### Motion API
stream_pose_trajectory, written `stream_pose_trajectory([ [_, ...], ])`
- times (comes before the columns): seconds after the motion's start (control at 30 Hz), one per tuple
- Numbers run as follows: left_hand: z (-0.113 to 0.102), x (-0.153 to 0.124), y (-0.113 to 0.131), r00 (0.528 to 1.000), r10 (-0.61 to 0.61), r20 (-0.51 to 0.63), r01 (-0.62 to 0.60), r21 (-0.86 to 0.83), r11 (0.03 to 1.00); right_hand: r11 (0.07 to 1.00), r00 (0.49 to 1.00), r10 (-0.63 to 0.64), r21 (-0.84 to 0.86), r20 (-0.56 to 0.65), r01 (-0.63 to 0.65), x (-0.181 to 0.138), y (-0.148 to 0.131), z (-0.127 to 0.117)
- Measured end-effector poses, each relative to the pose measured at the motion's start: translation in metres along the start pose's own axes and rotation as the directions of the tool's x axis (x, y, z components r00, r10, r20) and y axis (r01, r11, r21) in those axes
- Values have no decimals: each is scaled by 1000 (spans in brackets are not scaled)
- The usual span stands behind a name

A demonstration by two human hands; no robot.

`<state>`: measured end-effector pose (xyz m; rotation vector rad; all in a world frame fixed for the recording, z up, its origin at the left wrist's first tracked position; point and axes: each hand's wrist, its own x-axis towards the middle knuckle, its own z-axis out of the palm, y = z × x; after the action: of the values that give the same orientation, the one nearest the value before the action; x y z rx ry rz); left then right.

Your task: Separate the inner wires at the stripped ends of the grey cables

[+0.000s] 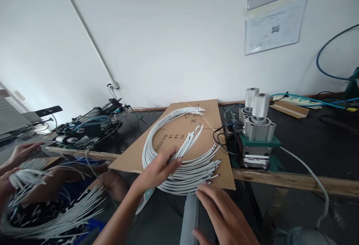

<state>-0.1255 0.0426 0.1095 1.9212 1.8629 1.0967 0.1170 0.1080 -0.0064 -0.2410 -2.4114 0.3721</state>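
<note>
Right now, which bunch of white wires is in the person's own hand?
The small straight bunch of white wires, gripped by the left hand. The big curved bundle lies loose on the cardboard sheet; another person holds theirs.

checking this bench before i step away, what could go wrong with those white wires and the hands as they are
The left hand pinches only a few white wires from the curved bundle; pulling may drag neighbours along or tangle them. The bundle's near ends overhang the cardboard sheet at the bench edge, so they could slide off. The right hand hovers below, empty, not steadying anything.
</note>
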Motion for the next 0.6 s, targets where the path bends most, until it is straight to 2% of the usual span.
stream_pose_trajectory([
  [0.07,-5,-8,4,989,-22,-145,18,-32,999,975,995,-69,-206,65,82,38,0,-2],
  [0.13,-12,-13,6,956,-43,-290,23,-73,997,934,986,-21,-348,167,79,72,1,5],
  [0.23,-28,-17,3,886,-75,-458,6,-149,989,896,952,47,-434,303,94,109,-1,27],
  [0.33,-49,-20,-7,789,-122,-602,-41,-250,967,859,933,67,-496,354,126,125,-12,42],
  [0.43,-74,-15,-13,742,-172,-648,-135,-396,908,826,921,46,-534,387,183,128,-35,36],
  [0.53,-101,-8,-14,730,-202,-653,-224,-508,831,797,904,-37,-533,426,284,140,-53,13],
  [0.6,-119,-9,-14,711,-219,-669,-274,-549,789,762,886,-109,-534,451,366,160,-54,-7],
])
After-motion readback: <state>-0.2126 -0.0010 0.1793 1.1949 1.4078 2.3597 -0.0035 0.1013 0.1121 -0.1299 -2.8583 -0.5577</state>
